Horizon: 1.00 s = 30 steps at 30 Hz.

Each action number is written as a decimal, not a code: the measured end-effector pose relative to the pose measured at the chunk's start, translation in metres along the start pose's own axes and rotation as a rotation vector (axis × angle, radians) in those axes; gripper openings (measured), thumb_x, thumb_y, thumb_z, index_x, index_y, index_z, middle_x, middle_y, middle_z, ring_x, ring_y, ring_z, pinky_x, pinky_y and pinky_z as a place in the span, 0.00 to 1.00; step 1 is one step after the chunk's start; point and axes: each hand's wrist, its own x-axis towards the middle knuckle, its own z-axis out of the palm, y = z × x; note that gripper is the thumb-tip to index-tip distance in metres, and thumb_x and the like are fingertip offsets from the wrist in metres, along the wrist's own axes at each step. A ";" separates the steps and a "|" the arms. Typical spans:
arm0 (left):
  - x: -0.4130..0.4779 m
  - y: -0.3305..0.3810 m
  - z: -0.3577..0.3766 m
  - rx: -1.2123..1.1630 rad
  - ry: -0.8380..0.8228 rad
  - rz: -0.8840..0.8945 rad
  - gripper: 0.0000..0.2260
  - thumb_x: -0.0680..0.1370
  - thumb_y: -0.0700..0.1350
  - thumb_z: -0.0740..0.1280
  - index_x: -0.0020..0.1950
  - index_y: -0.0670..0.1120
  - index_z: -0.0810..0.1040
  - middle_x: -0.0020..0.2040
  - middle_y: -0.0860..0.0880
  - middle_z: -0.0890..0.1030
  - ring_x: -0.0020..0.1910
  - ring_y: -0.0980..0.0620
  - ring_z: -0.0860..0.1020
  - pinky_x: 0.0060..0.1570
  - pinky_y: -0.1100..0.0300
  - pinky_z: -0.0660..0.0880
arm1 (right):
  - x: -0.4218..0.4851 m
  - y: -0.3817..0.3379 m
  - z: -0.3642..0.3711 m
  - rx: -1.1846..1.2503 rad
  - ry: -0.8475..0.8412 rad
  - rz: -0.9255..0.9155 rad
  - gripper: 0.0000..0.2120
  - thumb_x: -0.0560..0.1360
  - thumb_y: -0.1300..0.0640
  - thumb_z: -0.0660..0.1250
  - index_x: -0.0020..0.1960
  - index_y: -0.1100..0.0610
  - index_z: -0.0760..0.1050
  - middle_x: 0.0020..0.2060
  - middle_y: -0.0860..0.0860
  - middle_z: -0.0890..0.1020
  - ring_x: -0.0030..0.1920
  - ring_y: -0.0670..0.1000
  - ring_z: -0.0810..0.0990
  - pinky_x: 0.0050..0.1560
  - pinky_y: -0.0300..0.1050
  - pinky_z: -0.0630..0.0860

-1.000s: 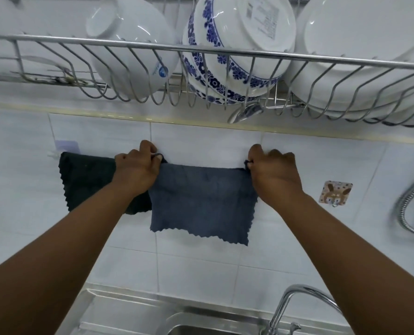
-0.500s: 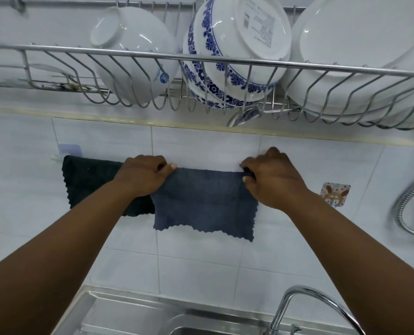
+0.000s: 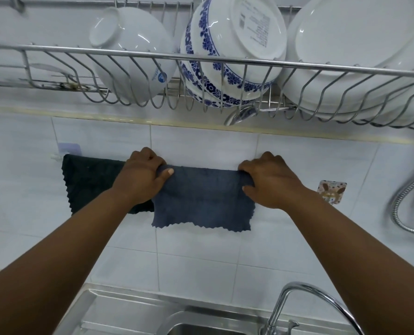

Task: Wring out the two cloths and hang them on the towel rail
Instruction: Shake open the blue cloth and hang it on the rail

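Observation:
A grey-blue cloth (image 3: 202,198) hangs folded over the towel rail on the tiled wall. My left hand (image 3: 144,176) grips its top left corner and my right hand (image 3: 270,178) grips its top right corner. A dark, almost black cloth (image 3: 90,182) hangs over the same rail just to the left, partly behind my left wrist. Only the rail's left end (image 3: 56,156) with its wall mount shows; the cloths and hands hide the remainder.
A wire dish rack (image 3: 201,61) holding white and blue-patterned bowls and plates hangs close above my hands. Below are a steel sink (image 3: 119,313) and a curved tap (image 3: 297,288). A sticker hook (image 3: 331,191) and a shower hose (image 3: 408,209) lie to the right.
Both hands have turned over the cloth's top corners, and the cloth's hanging front now reaches less far down. The camera view has shifted slightly downward.

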 end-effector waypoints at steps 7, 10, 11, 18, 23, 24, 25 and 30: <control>-0.005 0.002 -0.001 0.033 -0.028 0.001 0.21 0.78 0.57 0.61 0.67 0.47 0.71 0.61 0.44 0.78 0.59 0.43 0.73 0.60 0.48 0.70 | -0.001 0.006 -0.004 0.041 -0.082 0.085 0.21 0.71 0.51 0.67 0.64 0.49 0.69 0.53 0.57 0.72 0.52 0.57 0.71 0.49 0.49 0.75; -0.005 0.004 -0.005 -0.006 -0.007 -0.038 0.21 0.78 0.56 0.64 0.66 0.46 0.70 0.60 0.44 0.78 0.57 0.43 0.74 0.59 0.49 0.71 | 0.001 0.008 -0.008 0.095 -0.017 0.097 0.22 0.72 0.53 0.67 0.66 0.49 0.68 0.55 0.57 0.72 0.55 0.58 0.72 0.53 0.50 0.76; -0.005 0.003 -0.006 -0.005 -0.008 -0.038 0.19 0.78 0.56 0.64 0.63 0.46 0.71 0.58 0.44 0.79 0.55 0.44 0.75 0.57 0.49 0.72 | 0.001 0.008 -0.011 0.116 0.080 0.081 0.22 0.72 0.55 0.68 0.65 0.50 0.70 0.56 0.58 0.74 0.56 0.59 0.72 0.55 0.50 0.75; -0.005 0.003 -0.008 0.033 0.004 -0.011 0.18 0.78 0.55 0.64 0.61 0.45 0.75 0.58 0.43 0.76 0.57 0.44 0.73 0.57 0.50 0.71 | 0.003 0.010 -0.003 0.123 -0.068 0.054 0.20 0.72 0.52 0.68 0.63 0.49 0.71 0.52 0.56 0.75 0.53 0.57 0.73 0.53 0.51 0.76; -0.013 -0.001 -0.008 0.052 0.110 0.010 0.18 0.76 0.47 0.68 0.64 0.41 0.76 0.59 0.40 0.78 0.56 0.40 0.75 0.58 0.47 0.73 | -0.005 0.014 0.000 0.028 0.263 0.006 0.09 0.72 0.57 0.70 0.52 0.58 0.81 0.44 0.57 0.84 0.50 0.61 0.76 0.49 0.52 0.76; -0.015 -0.002 -0.006 0.043 0.119 0.013 0.18 0.76 0.45 0.68 0.64 0.40 0.75 0.58 0.39 0.79 0.56 0.39 0.76 0.57 0.47 0.74 | -0.008 0.014 0.004 -0.008 0.228 0.008 0.09 0.73 0.56 0.68 0.52 0.58 0.81 0.44 0.56 0.84 0.50 0.60 0.75 0.49 0.52 0.75; -0.017 -0.001 -0.006 0.029 0.114 0.015 0.17 0.76 0.43 0.68 0.64 0.40 0.76 0.58 0.39 0.80 0.55 0.39 0.77 0.57 0.47 0.74 | -0.011 0.015 0.009 -0.035 0.186 0.011 0.10 0.74 0.56 0.67 0.52 0.57 0.81 0.46 0.55 0.84 0.51 0.59 0.74 0.50 0.51 0.75; -0.030 -0.001 -0.008 0.019 0.105 0.067 0.18 0.75 0.44 0.63 0.63 0.40 0.75 0.57 0.41 0.81 0.53 0.42 0.79 0.56 0.50 0.75 | -0.017 0.016 0.011 -0.013 0.134 0.044 0.09 0.75 0.57 0.63 0.54 0.55 0.78 0.51 0.52 0.81 0.54 0.55 0.72 0.53 0.49 0.74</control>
